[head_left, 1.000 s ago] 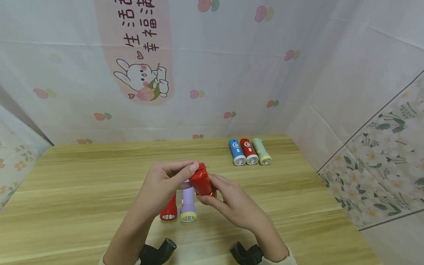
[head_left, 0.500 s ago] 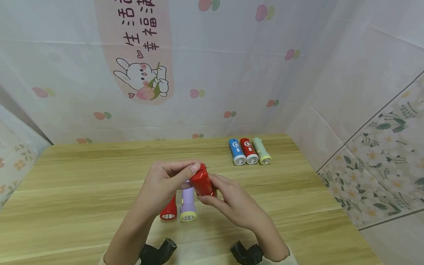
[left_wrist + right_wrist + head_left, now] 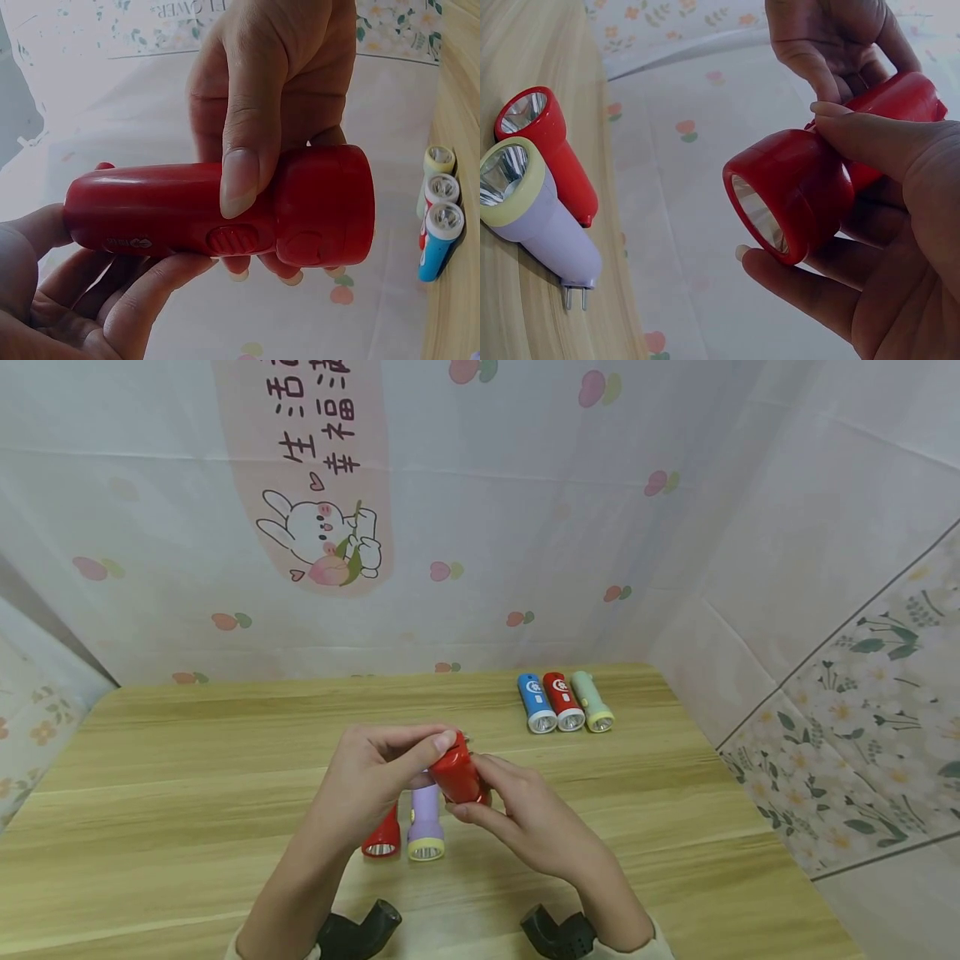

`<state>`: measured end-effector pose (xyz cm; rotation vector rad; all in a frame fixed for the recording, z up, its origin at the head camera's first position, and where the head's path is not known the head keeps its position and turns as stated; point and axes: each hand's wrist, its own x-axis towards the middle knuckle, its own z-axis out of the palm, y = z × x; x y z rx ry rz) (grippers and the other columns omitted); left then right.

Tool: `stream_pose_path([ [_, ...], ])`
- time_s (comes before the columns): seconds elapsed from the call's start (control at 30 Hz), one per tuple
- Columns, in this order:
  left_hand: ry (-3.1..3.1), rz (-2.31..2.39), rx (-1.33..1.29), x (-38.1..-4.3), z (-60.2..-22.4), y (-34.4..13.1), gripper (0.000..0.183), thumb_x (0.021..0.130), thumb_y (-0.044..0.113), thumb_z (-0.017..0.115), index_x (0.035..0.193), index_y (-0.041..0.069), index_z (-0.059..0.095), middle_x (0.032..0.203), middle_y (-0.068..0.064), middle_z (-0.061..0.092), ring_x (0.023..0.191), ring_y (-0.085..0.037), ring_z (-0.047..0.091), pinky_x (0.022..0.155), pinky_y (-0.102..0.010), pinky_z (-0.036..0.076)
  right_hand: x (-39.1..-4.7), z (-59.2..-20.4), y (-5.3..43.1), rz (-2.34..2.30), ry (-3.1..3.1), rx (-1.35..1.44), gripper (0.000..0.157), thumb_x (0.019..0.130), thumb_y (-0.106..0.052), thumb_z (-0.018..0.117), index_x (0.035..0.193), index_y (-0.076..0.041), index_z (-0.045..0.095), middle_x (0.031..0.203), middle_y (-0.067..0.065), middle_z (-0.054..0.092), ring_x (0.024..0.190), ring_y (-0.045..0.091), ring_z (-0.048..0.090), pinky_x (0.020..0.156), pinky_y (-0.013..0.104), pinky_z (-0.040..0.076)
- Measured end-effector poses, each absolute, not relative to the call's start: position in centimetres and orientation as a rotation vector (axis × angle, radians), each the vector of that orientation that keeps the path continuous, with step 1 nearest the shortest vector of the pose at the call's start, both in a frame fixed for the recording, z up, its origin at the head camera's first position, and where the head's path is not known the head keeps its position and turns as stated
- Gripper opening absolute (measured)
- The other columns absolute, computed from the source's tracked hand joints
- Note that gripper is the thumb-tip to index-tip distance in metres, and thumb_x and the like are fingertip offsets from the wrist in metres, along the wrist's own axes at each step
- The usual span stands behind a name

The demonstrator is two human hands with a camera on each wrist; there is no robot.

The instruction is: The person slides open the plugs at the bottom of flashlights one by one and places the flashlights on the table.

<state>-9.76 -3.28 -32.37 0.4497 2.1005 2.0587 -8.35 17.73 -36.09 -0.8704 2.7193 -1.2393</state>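
My left hand [image 3: 378, 768] pinches the tail end of a red flashlight [image 3: 459, 772], its thumb on the end. Around the flashlight's body near the head, my right hand [image 3: 528, 814] holds on. In the left wrist view the ribbed slide switch [image 3: 232, 240] is uncovered, with the right thumb [image 3: 241, 176] lying just above it. The reflector [image 3: 759, 214] shows in the right wrist view. A small metal bit [image 3: 468, 737] peeks out by the tail end, too small to identify. Below the hands lie another red flashlight [image 3: 382, 837] and a purple one with a yellow rim [image 3: 426, 817].
At the back right of the wooden table [image 3: 225, 793] a blue flashlight [image 3: 536, 702], a red one with a white rim [image 3: 562, 700] and a light green one [image 3: 592, 700] lie side by side. Printed curtains [image 3: 487, 527] hang behind the table.
The tail end of the red flashlight has shifted very slightly, and a small metal bit beside it shows more clearly. Both hands otherwise keep their places and their hold.
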Motion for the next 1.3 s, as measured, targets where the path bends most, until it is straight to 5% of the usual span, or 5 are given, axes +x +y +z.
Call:
stream_pose_path([
  [1.3, 2.062, 2.109, 0.393, -9.79, -32.47, -2.93, 0.026, 0.095, 0.019, 0.071, 0.113, 0.0, 0.076, 0.11, -0.015, 0.077, 0.102, -0.022, 0.075, 0.083, -0.035, 0.062, -8.27, -36.04, 17.56, -1.17, 2.772, -0.857, 0.03, 0.096, -0.028, 0.07, 0.124, -0.022, 0.061, 0.107, -0.011, 0.068, 0.089, 0.006, 0.061, 0.08, 0.025, 0.057],
])
